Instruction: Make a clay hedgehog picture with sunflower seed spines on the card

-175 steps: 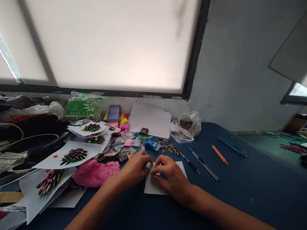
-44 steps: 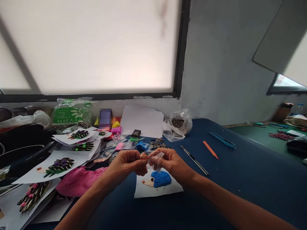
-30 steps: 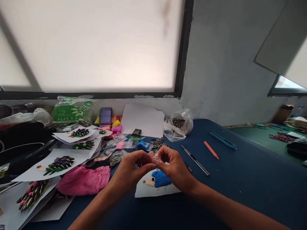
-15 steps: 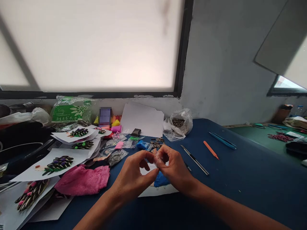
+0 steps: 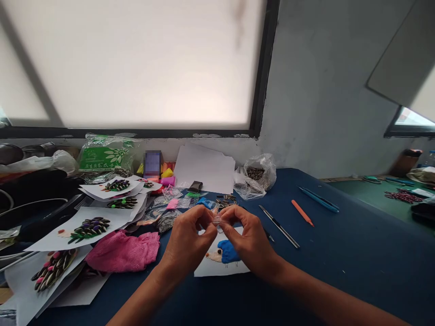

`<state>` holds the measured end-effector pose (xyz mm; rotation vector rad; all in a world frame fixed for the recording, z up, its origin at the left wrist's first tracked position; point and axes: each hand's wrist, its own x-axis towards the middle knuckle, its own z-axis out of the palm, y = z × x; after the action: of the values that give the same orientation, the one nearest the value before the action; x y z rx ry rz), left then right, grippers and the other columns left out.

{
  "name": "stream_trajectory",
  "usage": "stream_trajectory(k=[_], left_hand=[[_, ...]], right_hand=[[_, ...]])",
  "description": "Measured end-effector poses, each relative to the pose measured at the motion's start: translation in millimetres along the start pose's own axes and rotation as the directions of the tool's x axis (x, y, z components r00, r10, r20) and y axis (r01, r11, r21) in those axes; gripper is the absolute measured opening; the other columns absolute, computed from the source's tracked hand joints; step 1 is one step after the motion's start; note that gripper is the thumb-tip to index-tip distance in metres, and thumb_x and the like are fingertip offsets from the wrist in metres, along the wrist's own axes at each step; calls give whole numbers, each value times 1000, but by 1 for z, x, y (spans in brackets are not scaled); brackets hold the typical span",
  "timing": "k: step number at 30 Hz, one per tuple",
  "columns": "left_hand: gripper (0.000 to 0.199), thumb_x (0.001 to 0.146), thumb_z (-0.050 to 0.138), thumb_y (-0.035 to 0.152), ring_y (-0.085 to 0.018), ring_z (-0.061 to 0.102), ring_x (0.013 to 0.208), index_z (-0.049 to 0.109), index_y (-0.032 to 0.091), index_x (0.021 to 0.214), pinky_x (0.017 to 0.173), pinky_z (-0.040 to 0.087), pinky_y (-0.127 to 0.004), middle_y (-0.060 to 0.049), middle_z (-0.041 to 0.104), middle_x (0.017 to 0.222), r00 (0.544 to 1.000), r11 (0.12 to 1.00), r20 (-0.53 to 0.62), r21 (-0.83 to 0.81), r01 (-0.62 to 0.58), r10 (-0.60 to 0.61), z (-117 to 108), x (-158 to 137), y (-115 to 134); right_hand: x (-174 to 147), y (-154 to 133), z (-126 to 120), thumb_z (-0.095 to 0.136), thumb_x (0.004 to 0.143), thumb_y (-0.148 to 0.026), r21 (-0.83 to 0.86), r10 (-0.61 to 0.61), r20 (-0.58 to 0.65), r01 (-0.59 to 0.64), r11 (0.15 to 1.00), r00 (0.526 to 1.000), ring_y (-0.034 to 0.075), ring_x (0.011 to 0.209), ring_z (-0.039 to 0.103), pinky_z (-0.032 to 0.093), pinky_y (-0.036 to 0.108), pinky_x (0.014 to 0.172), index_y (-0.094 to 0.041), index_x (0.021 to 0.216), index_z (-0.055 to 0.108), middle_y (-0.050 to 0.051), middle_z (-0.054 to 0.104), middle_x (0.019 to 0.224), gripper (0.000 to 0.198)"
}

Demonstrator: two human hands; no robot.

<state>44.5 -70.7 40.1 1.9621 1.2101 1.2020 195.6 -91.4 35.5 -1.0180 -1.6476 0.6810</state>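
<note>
The left hand point(image 5: 190, 232) and right hand point(image 5: 250, 233) are nearly meeting at the fingertips, both pinching a small clear wrap point(image 5: 217, 220); it is hanging above the far part of the white sheet point(image 5: 204, 269), and the two-sided grip is probably keeping so thin a thing steady; the sheet is lying flat on the table point(image 5: 340, 276), its near edge showing between the forearms; seeds point(image 5: 227, 199) are lying beyond it, toward the table's far edge, likely for easy reach; the clay animal point(image 5: 227, 251) is pointing its snout at the sheet's left edge, its long axis running roughly along the near edge, the right hand covering its rear; the wrap is seemingly stretching crosswise, its axis too small to tell surely.
</note>
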Motion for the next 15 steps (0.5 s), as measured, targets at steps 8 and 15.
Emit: stream_trajectory(k=[8,15], left_hand=[[11,69,58,30,-11,45,52,52,20,70,49,34,-22,5,52,60,993,974,-20,-196,111,-117,0,3,1],[18,68,62,31,-12,49,55,59,18,80,50,36,-22,4,56,64,985,939,73,-296,173,-158,-2,4,2]], right_hand=[[6,-11,-5,69,81,-40,385,278,199,-336,860,940,7,52,36,30,21,48,-19,81,55,-5,52,67,25],[13,-3,-15,65,79,-29,503,329,425,-522,689,843,5,46,17,14,21,43,-20,83,51,-11,33,54,17]])
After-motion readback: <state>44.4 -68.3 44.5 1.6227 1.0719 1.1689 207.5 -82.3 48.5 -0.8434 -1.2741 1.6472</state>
